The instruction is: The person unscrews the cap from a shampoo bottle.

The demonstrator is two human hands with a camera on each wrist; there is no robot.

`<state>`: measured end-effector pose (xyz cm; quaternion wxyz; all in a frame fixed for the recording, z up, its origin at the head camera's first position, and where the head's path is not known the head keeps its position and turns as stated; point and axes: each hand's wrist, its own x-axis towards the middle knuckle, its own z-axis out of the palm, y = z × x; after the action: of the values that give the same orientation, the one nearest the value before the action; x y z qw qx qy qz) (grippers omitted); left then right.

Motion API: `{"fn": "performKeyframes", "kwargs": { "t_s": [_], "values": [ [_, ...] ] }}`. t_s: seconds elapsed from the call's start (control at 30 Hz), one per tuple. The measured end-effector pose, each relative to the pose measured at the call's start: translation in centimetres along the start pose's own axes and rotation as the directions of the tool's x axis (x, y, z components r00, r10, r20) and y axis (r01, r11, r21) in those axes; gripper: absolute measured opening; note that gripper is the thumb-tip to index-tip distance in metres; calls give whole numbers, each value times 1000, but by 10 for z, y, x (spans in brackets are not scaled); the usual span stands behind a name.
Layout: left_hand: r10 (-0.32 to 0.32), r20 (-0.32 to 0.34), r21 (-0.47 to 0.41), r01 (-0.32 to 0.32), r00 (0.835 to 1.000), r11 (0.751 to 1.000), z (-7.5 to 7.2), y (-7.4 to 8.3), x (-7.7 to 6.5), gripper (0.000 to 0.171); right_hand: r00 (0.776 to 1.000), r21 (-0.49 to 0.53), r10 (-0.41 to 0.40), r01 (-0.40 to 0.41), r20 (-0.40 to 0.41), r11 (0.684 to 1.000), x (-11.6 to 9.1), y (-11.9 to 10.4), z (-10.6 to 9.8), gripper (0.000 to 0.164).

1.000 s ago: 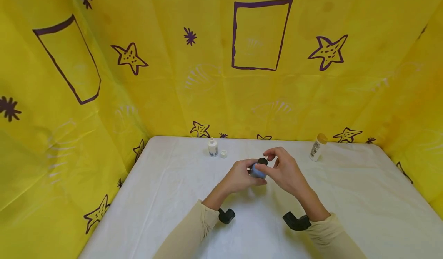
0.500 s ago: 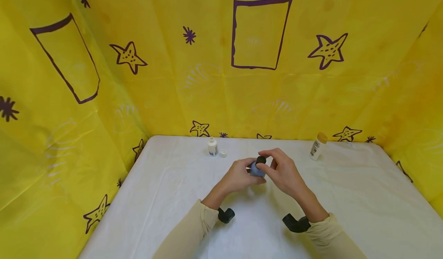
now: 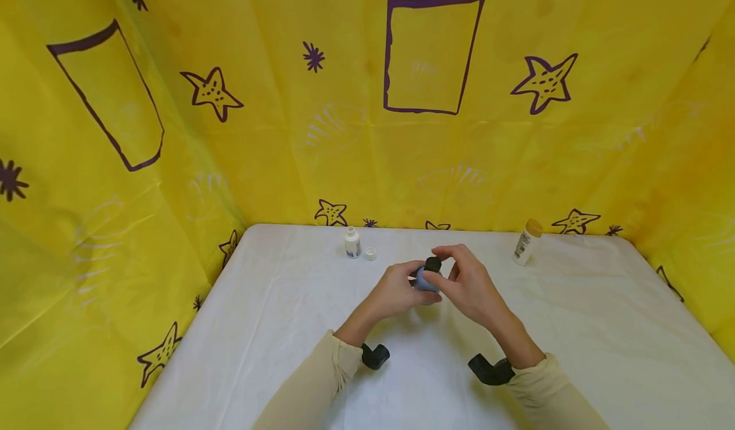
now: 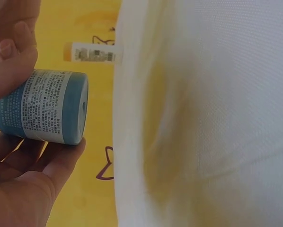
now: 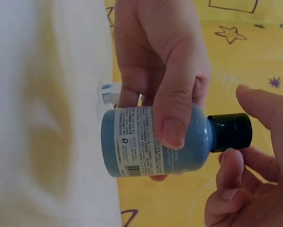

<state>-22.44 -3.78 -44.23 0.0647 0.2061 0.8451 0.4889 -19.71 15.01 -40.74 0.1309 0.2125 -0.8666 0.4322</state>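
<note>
My left hand [image 3: 396, 293] grips a small blue bottle [image 5: 189, 137] with a white printed label, held above the table. In the right wrist view the left thumb presses along the label. The bottle [image 4: 47, 106] shows its base and more small print in the left wrist view. A glossy black cap [image 5: 231, 132] sits on the bottle's neck. My right hand [image 3: 471, 283] has its thumb and fingers curled around this cap, one fingertip right at its side. The bottle is tilted toward the right hand in the head view.
An uncapped white bottle [image 3: 353, 244] stands at the table's back, with a small white cap [image 3: 370, 253] beside it. A white bottle with an orange-yellow cap [image 3: 526, 243] stands at the back right. Yellow patterned cloth [image 3: 356, 162] surrounds the white-covered table [image 3: 287, 328].
My right fingers have moved left and closed in around the black cap. The left hand and the blue bottle have shifted only slightly. The other bottles stay put.
</note>
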Motion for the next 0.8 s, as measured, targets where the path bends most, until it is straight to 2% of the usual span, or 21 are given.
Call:
{"fn": "performKeyframes", "kwargs": {
  "t_s": [0.13,0.27,0.47,0.67,0.8],
  "values": [
    [8,17,-22,-8,1000,1000,3,0,1,38,997,-17,66,-66,-25,998,1,0,2,40],
    [-4,22,-22,5,1000,1000,4,0,0,42,997,-24,74,-75,-38,997,1,-1,3,36],
    [-18,26,12,18,1000,1000,2,0,-1,47,999,-33,26,-27,-30,999,-1,0,2,35],
    [-51,30,-10,51,998,999,0,0,-1,50,998,-37,-59,59,2,998,-3,2,-1,37],
    [-38,23,-13,39,999,999,1,-2,-1,50,996,-25,-85,85,25,996,-5,1,-2,41]
  ]
}}
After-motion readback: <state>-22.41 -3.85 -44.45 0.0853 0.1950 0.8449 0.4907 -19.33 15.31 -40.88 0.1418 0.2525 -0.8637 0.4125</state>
